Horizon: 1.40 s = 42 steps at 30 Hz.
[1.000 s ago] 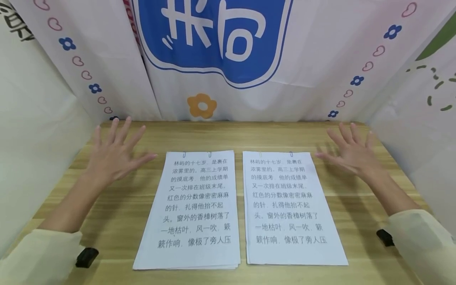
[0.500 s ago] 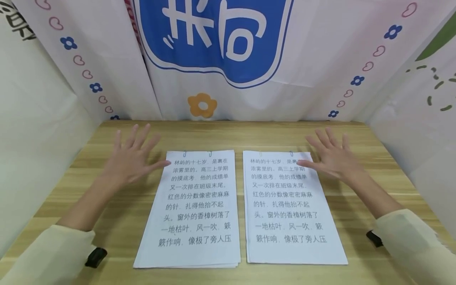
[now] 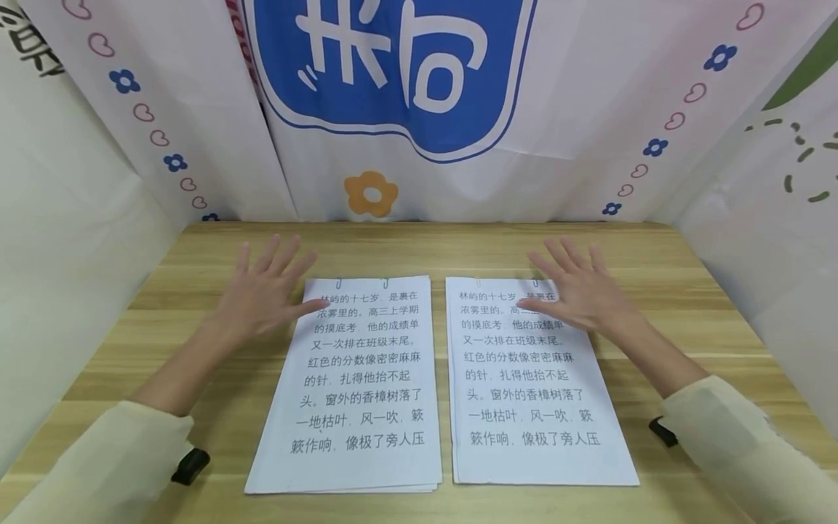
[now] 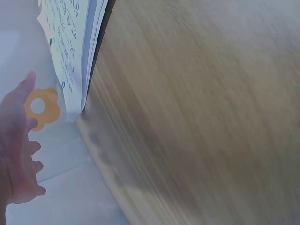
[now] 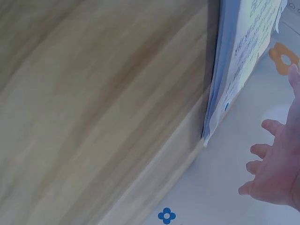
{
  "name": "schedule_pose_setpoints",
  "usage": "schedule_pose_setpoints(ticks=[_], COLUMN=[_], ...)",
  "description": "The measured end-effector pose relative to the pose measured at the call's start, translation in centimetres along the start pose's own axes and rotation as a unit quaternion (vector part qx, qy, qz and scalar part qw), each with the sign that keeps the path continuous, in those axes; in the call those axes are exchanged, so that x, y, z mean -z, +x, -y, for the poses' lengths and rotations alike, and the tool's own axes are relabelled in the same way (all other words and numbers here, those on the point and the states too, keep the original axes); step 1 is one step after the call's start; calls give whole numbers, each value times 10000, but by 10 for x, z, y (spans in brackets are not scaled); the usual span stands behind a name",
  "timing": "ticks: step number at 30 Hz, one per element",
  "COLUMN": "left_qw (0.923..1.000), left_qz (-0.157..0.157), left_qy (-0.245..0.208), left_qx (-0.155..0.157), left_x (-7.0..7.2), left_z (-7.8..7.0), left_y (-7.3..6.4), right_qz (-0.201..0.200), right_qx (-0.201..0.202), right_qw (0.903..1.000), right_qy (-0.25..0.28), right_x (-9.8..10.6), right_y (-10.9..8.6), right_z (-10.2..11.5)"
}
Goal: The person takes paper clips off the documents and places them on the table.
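Two stacks of printed paper lie side by side, the left stack (image 3: pixel 366 378) and the right stack (image 3: pixel 524 393), each with two paper clips on its far edge. My left hand (image 3: pixel 262 298) hovers at the left stack's far left corner, fingers spread, its thumb overlapping the first line of print. Mirroring it, my right hand (image 3: pixel 579 291) is over the right stack's far right corner, fingers spread and thumb across the upper lines. Both wrist views show the hands raised above the wooden table, holding nothing. The left stack's layered edge (image 4: pixel 89 56) shows in the left wrist view.
The wooden table (image 3: pixel 196 451) ends at a white printed cloth (image 3: pixel 563 145) with a blue sign and an orange flower (image 3: pixel 371 193). White cloth walls stand at left and right. A black device (image 3: pixel 190 466) sits under the left wrist, another (image 3: pixel 664 431) under the right.
Both hands have moved inward from the outer sides of the table, over the far outer corners of the two stacks. The stacks have stayed in place.
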<state>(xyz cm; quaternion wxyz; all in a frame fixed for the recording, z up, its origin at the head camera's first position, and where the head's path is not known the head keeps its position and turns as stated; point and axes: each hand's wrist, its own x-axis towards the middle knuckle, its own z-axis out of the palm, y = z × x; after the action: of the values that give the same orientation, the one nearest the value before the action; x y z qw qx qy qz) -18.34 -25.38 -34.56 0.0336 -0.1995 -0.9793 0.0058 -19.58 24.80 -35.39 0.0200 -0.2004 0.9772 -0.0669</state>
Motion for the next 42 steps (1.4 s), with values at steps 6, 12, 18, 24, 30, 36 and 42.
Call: schedule_pose_setpoints(ticks=[6,12,18,24,30,36,42], left_qw=[9999,9998,9995,9994,9986,9975,9964], left_qz=[-29,74,244,226,158,189,146], left_qy=[-12,-139,-214,-267,-492,-669,-806], left_qx=[-108,-81,-45,-81,-101,-133,-223], left_x=[-3,-2,-2,-5,-8,-11,-14], left_z=[-6,-11,-15,-15,-15,-14,-12], left_y=[6,10,15,20,23,27,31], right_qz=[-76,58,-20,-13,54,76,-21], right_qx=[193,286,410,442,477,610,856], right_qw=[9996,9988,9981,9973,9925,9859,9836], right_qy=[188,401,464,579,1127,1555,1588], right_x=[-3,-7,-10,-11,-11,-12,-14], right_y=[8,18,27,35,41,47,56], right_z=[9,20,32,43,55,65,73])
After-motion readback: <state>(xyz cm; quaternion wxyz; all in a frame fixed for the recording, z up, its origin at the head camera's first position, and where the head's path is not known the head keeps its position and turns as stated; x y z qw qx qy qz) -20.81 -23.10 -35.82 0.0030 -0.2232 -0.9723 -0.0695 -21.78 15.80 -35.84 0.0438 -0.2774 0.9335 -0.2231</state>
